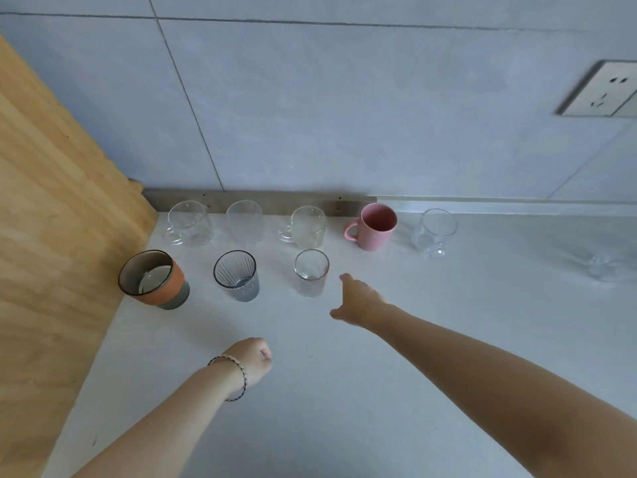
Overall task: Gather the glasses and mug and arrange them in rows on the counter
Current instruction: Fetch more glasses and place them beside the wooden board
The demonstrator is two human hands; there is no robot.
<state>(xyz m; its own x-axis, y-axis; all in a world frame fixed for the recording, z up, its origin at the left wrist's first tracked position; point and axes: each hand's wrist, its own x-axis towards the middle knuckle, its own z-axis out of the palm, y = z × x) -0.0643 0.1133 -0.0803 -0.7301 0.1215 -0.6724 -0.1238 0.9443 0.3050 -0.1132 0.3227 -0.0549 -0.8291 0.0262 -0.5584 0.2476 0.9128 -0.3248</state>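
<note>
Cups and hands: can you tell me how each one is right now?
Pink mug: upright, empty, back row.
Orange-banded cup: upright, front row.
Ribbed glass: upright, empty.
Small glass: upright, empty, beside right hand.
Far-right glass: apart from rows, blurred.
Left hand: fist, holding nothing.
Right hand: open, holding nothing.

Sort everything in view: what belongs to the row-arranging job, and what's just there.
Job: pink ceramic mug; clear glass cups along the wall; orange-banded grey tumbler; ribbed grey glass; small clear glass; stray clear glass at far right.

Just there: white wall socket; wooden panel.
</note>
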